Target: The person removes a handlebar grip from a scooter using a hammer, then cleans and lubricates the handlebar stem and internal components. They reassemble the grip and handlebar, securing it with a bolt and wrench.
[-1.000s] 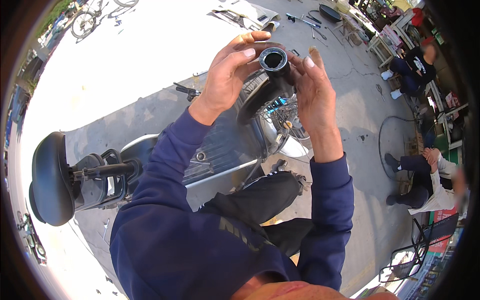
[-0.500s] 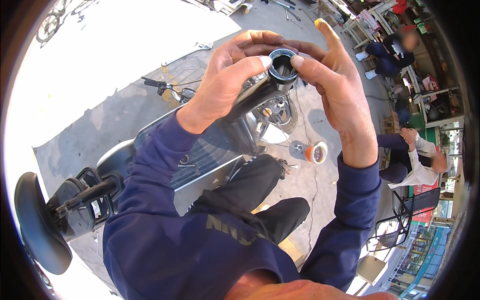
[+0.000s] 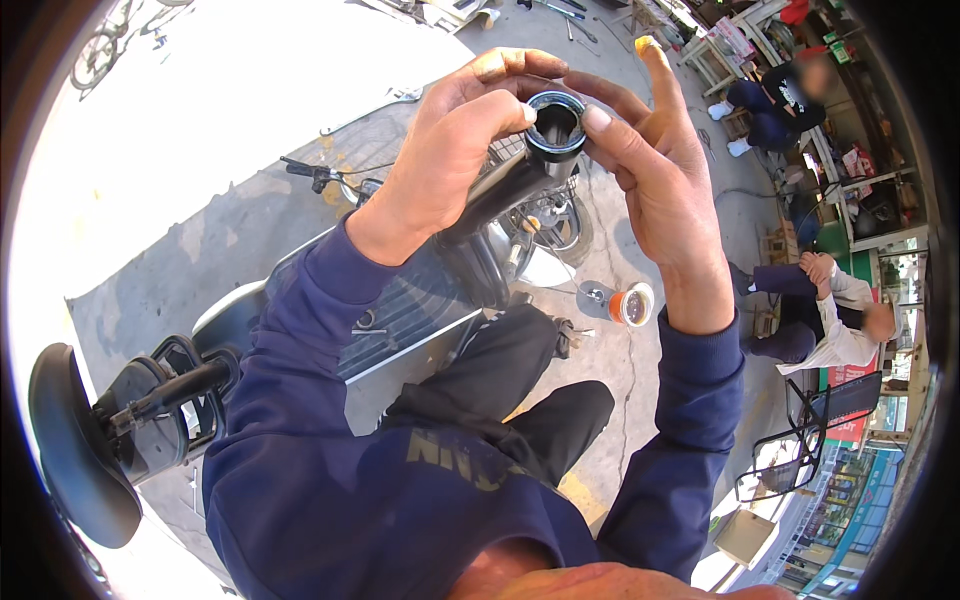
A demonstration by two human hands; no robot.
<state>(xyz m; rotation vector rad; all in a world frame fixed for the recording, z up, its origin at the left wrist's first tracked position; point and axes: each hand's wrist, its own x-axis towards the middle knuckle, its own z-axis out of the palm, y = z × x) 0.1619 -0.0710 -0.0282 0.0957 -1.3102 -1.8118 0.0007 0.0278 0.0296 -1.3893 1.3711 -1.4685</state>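
Note:
The top of a black steering tube (image 3: pixel 520 180) on an electric scooter has a metal-lined round opening (image 3: pixel 556 105) between my hands. My left hand (image 3: pixel 450 160) curls round its left side, thumb tip on the rim and fingers behind. My right hand (image 3: pixel 665 190) has its thumb tip on the rim's right side; one finger with a yellowed tip sticks up and the others bend behind the thumb. The tube runs down toward the ridged footboard (image 3: pixel 390 300). A black seat (image 3: pixel 75 440) on a post is at the lower left.
An orange container of dark liquid (image 3: pixel 630 304) stands on the cracked concrete to my right. Two people (image 3: pixel 790 105) (image 3: pixel 830 310) sit along the right beside cluttered shelves (image 3: pixel 870 180) and a black folding chair (image 3: pixel 810 430). Tools (image 3: pixel 580 25) and bicycles (image 3: pixel 110 40) lie or stand farther off.
The view has shifted, bringing the orange container into sight. My thumbs have come onto the rim; in the last half second both hands have moved slightly up and left.

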